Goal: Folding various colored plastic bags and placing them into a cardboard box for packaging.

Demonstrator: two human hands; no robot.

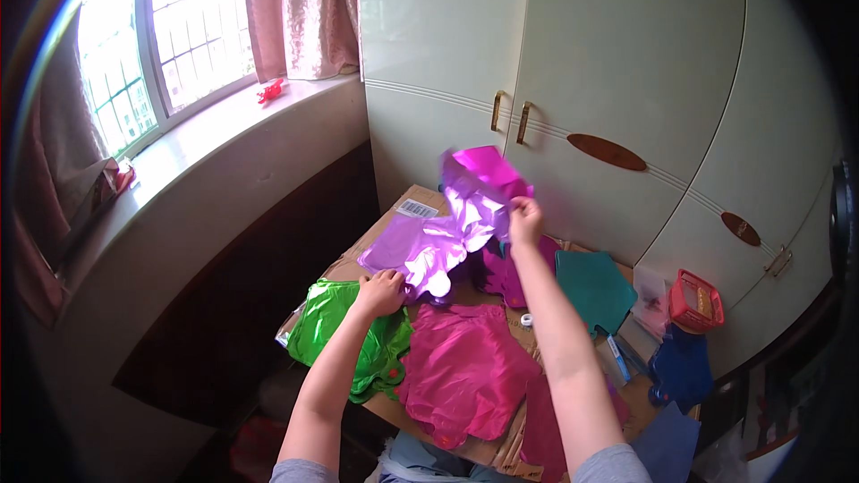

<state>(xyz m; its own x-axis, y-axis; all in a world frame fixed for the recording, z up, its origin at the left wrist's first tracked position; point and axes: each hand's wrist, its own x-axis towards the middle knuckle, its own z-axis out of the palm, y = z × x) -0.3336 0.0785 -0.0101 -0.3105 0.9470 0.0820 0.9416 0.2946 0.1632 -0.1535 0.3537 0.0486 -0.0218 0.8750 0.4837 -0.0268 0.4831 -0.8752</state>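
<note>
A shiny purple foil sheet (420,246) with a wavy, lobed edge spreads over the far part of the cardboard. My right hand (526,219) is closed in a pinch on its raised right end. At its lower left edge, my left hand (382,293) has its fingers closed on the foil. Behind the raised part shows a magenta foil piece (488,165). Just below my left hand lies a pile of green foil pieces (335,326). Pink-red foil pieces (465,358) lie between my forearms. Darker purple foil (501,282) is partly hidden under my right arm.
Cardboard (416,192) covers the work surface. To the right lie a teal foil piece (595,291), a blue-white pen-like item (617,358), dark blue foil (680,367) and a red plastic basket (693,302). A white cabinet (617,54) stands behind, and a windowsill (206,125) runs along the left.
</note>
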